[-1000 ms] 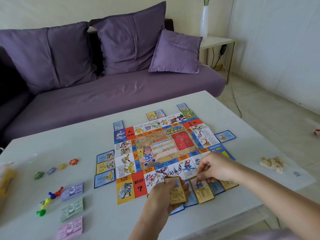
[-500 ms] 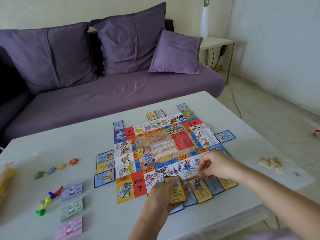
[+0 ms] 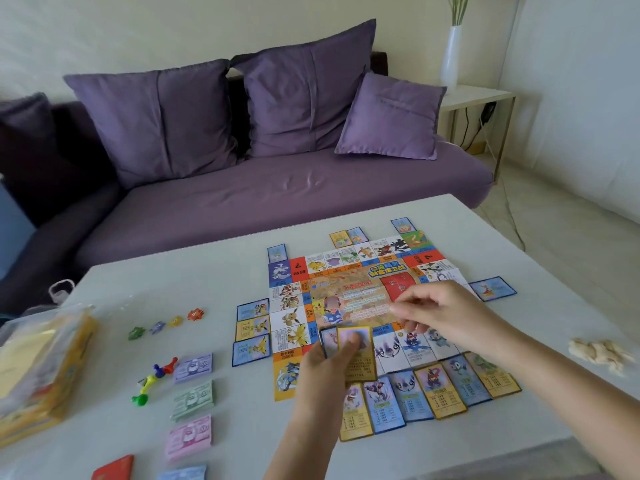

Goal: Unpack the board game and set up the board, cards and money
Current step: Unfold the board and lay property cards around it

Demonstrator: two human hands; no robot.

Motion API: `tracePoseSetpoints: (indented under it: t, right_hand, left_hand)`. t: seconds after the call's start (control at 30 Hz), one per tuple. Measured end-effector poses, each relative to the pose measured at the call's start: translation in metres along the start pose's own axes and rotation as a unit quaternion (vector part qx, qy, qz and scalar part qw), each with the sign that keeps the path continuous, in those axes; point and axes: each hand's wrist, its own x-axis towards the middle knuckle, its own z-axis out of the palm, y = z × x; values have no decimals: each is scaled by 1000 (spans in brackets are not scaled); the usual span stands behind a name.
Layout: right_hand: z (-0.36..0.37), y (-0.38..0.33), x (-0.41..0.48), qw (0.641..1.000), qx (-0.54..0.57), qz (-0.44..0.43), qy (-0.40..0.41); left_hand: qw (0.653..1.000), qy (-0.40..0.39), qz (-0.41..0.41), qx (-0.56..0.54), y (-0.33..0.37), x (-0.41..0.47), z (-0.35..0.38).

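Observation:
The colourful game board [image 3: 360,292] lies flat on the white table [image 3: 214,278]. Picture cards ring it: a row along its near edge [image 3: 433,389], three at its left [image 3: 252,329], a few at the far side [image 3: 346,237] and one at the right [image 3: 493,288]. My left hand [image 3: 325,368] grips a small stack of cards [image 3: 356,358] over the board's near edge. My right hand [image 3: 446,315] hovers over the board with fingers loosely curled and nothing seen in it. Money stacks [image 3: 192,396] sit in a column to the left, by the pawns [image 3: 156,379].
A yellow game box in a plastic bag [image 3: 41,372] lies at the table's left edge. Small coloured tokens [image 3: 166,323] sit in a row beyond the pawns. A pile of beige pieces [image 3: 599,353] lies at the right. A purple sofa [image 3: 263,188] stands behind the table.
My right hand let go of the yellow-edged card in the near row and rose over the board. The camera tilted down and right, bringing the box into view.

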Motion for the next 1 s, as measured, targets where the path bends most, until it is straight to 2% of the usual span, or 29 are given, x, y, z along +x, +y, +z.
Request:
tracePoseSetpoints:
  t: [0.13, 0.3, 0.53, 0.73, 0.8, 0.9, 1.0]
  right_hand:
    - [25, -21, 4, 998, 4, -26, -53]
    - [51, -31, 10, 997, -7, -15, -69]
    - [71, -40, 19, 997, 22, 10, -72]
    - [79, -49, 23, 996, 69, 3, -59]
    - [83, -52, 22, 994, 81, 2, -66]
    - [92, -51, 21, 995, 22, 16, -91]
    - [98, -49, 26, 998, -10, 8, -66]
  left_hand:
    - [999, 11, 30, -36, 7, -5, -14]
    - [998, 2, 42, -45, 15, -14, -31]
    - [996, 11, -19, -84, 28, -23, -56]
    - [999, -48, -14, -11, 20, -27, -78]
    - [999, -39, -2, -9, 19, -26, -79]
    - [1000, -5, 18, -13, 22, -24, -76]
    - [999, 23, 11, -37, 32, -17, -73]
